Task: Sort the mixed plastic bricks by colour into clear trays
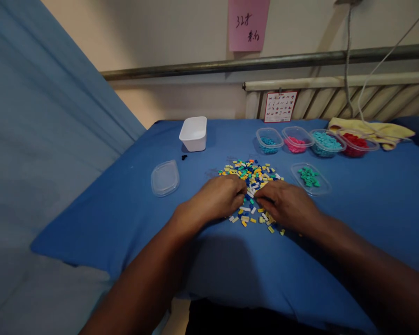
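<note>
A heap of small mixed bricks (253, 179), yellow, white, blue and green, lies on the blue tablecloth (125, 214). My left hand (216, 199) rests on the heap's near left side, fingers curled down onto the pieces. My right hand (288, 204) rests on the near right side, fingertips bent together among the pieces. The two hands nearly meet at the middle. What sits under the fingertips is hidden.
A lid (310, 177) holding green bricks lies right of the heap. Behind stand tubs of blue (269, 140), pink (296, 138), light-blue (327, 142) and red (358, 143) bricks. A white box (193, 133) and a clear lid (165, 177) are at the left. A yellow cloth (370, 130) lies back right.
</note>
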`<state>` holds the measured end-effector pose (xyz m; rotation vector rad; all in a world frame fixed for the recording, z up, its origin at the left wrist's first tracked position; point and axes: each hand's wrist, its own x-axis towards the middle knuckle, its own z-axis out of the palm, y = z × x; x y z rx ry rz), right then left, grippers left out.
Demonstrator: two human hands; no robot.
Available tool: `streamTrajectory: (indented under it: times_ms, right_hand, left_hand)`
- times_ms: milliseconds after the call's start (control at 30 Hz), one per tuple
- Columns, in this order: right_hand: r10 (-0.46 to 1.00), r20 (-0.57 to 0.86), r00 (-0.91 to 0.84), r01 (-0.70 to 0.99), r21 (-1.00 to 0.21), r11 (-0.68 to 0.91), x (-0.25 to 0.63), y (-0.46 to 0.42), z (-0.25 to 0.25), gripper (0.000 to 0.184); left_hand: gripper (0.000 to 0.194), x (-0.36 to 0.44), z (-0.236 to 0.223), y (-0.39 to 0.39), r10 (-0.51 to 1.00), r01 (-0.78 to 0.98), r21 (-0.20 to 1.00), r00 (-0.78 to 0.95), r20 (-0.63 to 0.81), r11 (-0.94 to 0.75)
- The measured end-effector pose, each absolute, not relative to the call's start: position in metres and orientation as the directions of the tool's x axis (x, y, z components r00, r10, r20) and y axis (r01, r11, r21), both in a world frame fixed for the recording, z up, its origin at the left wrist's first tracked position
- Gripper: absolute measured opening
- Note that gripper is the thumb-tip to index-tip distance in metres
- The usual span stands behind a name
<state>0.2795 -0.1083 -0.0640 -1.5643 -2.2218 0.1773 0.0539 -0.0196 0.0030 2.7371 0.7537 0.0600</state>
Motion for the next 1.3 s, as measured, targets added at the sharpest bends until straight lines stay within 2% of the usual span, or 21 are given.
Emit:
streamTrajectory:
  times_ms: [100, 200, 367, 633, 867, 967, 1167, 1300]
  right_hand:
    - [0.92, 0.244, -0.308, 0.865, -0.33, 0.378, 0.281, -0.108, -0.063, 0.018]
    - [0.918, 0.234, -0.32, 0.868, -0.316, 0.383, 0.282, -0.108, -0.062, 0.019]
    - [0.877, 0.288, -0.384, 0.827, -0.314, 0.466, 0.281, -0.108, -0.062, 0.018]
    - [0.864, 0.203, -0.461, 0.827, -0.255, 0.501, 0.28, -0.105, -0.058, 0.021]
    - [0.83, 0.14, -0.541, 0.819, -0.138, 0.557, 0.281, -0.109, -0.045, 0.018]
    - [0.824, 0.139, -0.549, 0.819, -0.106, 0.564, 0.28, -0.11, -0.043, 0.019]
    - [0.849, 0.095, -0.52, 0.83, -0.179, 0.528, 0.28, -0.107, -0.047, 0.013]
    - [0.86, 0.116, -0.497, 0.844, -0.165, 0.51, 0.276, -0.106, -0.045, 0.015]
  left_hand:
    - [0.016, 0.06, -0.003, -0.023, 0.539, 0.536, 0.288, 0.839, -0.077, -0.793]
    - [0.016, 0.067, -0.006, -0.028, 0.574, 0.577, 0.229, 0.814, -0.086, -0.784]
    - [0.023, 0.071, -0.007, -0.034, 0.577, 0.582, 0.175, 0.813, -0.086, -0.794]
    - [0.029, 0.061, -0.005, -0.027, 0.556, 0.563, 0.282, 0.823, -0.115, -0.776]
    - [0.034, 0.057, -0.007, -0.023, 0.43, 0.383, 0.42, 0.903, 0.019, -0.823]
    - [0.03, 0.055, -0.008, -0.022, 0.442, 0.405, 0.404, 0.897, -0.001, -0.82]
    - [0.021, 0.053, -0.003, -0.026, 0.493, 0.483, 0.347, 0.868, -0.065, -0.804]
    - [0.023, 0.051, -0.004, -0.023, 0.477, 0.485, 0.265, 0.873, -0.102, -0.833]
